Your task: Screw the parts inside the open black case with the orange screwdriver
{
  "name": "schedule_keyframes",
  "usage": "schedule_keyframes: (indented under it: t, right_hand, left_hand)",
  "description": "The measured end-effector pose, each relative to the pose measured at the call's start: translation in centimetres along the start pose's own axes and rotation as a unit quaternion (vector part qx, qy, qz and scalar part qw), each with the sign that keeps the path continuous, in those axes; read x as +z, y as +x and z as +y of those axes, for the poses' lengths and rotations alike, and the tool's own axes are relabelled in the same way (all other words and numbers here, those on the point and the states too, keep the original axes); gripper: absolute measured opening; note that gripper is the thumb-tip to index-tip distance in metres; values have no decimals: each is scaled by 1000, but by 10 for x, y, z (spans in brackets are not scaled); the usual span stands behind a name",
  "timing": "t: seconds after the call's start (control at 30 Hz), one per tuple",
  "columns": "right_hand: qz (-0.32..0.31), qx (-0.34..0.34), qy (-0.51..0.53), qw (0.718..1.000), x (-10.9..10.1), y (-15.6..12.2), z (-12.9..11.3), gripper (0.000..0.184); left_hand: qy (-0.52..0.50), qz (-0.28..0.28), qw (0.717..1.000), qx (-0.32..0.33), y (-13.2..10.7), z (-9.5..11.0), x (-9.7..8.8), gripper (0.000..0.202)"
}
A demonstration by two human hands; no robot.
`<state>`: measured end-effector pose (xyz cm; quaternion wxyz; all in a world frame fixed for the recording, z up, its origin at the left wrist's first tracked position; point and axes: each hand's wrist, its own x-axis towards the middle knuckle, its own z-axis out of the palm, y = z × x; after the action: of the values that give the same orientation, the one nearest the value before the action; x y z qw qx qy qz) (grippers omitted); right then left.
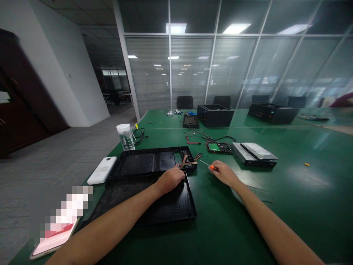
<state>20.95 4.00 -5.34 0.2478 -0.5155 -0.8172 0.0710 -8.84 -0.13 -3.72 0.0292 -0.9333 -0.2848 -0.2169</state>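
Note:
My right hand [224, 173] is closed around a screwdriver [212, 167] with an orange-and-black handle. Its thin metal shaft points left, towards a bundle of multicoloured wires [185, 162]. Those wires lie at the right end of a shallow black case panel [138, 162]. Just in front of it, a second black panel [171, 206] with a raised rim lies on the table. My left hand [171, 180] is over this nearer panel's far right corner, with fingers curled together and pointing right. What they pinch, if anything, is hidden.
A white-lidded bottle [126, 137], a white device [102, 170] and a phone [56, 237] line the left edge of the green table [234, 235]. Drives [253, 154], a green circuit board [216, 147] and cables lie beyond my right hand. Black computer cases [215, 116] stand farther back.

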Motion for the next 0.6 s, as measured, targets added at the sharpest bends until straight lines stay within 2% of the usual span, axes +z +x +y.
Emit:
schedule_keyframes:
  t: [0.2, 0.47, 0.6]
  right_hand:
    - [5, -10, -14, 1000, 0, 0, 0, 28]
    - [22, 28, -37, 999, -2, 1, -5, 38]
    - [11, 63, 35, 997, 0, 0, -9, 27]
  left_hand:
    - [25, -5, 999, 23, -1, -1, 8, 23]
    - [36, -13, 999, 13, -2, -1, 6, 24]
    - [26, -11, 1000, 12, -2, 0, 7, 26]
